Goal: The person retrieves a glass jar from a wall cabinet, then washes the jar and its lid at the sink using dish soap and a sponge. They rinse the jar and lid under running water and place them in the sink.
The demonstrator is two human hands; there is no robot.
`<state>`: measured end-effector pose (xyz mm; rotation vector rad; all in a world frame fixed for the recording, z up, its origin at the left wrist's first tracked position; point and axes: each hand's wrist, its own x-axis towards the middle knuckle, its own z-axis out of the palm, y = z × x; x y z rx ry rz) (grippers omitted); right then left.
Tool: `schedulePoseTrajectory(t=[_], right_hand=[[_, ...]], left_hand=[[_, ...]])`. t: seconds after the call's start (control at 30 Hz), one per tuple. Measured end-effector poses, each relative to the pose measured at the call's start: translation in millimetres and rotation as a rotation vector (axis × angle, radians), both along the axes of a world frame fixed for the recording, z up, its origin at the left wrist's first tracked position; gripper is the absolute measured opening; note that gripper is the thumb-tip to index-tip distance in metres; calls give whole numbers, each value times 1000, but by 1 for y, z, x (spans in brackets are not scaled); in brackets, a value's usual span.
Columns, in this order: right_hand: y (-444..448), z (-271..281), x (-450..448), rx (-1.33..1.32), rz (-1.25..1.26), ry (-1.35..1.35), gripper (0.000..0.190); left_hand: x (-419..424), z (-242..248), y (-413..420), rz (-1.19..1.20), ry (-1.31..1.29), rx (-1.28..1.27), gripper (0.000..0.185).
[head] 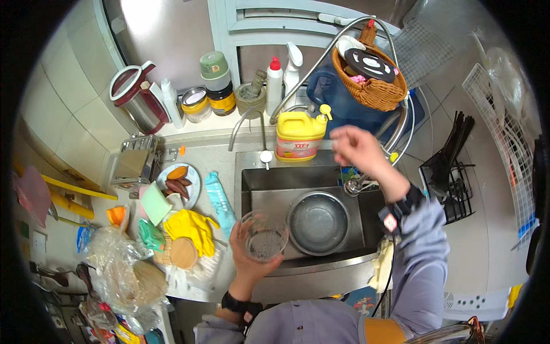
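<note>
My left hand (253, 268) grips a clear round container (263, 241) from below and the side, above the sink's front left. Its mouth faces up and its bottom looks wet or speckled. Blurred and loosely curled, my right hand (359, 148) is raised over the back right of the sink, with nothing visible between its fingers. Just left of it stands a yellow detergent jug (300, 136) with a yellow pump top (325, 112). Below, a round metal basin (319, 223) rests in the steel sink (266, 193).
A thin curved faucet (247, 118) and a flexible metal hose (320, 71) rise behind the sink. Left on the counter are a plate of sweet potatoes (178, 185), yellow rubber gloves (191, 228) and plastic bags (122, 266). A chopstick rack (451, 185) stands at right.
</note>
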<state>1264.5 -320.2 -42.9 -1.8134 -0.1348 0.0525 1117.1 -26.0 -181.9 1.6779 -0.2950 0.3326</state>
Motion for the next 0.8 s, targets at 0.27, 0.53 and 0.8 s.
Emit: schedulePoseTrajectory(t=[0.27,0.53,0.8], right_hand=[[82,-22,150,-471,-372,-436,41],[126,-31,256,-779,-531,-517,54],[139,-24,274,-1049,-626,-230,64]], left_hand=[[-42,56,140,220,191,43,126],[-66,61,209,353,264,394,127],[-84,52,236,392,329,675,121]])
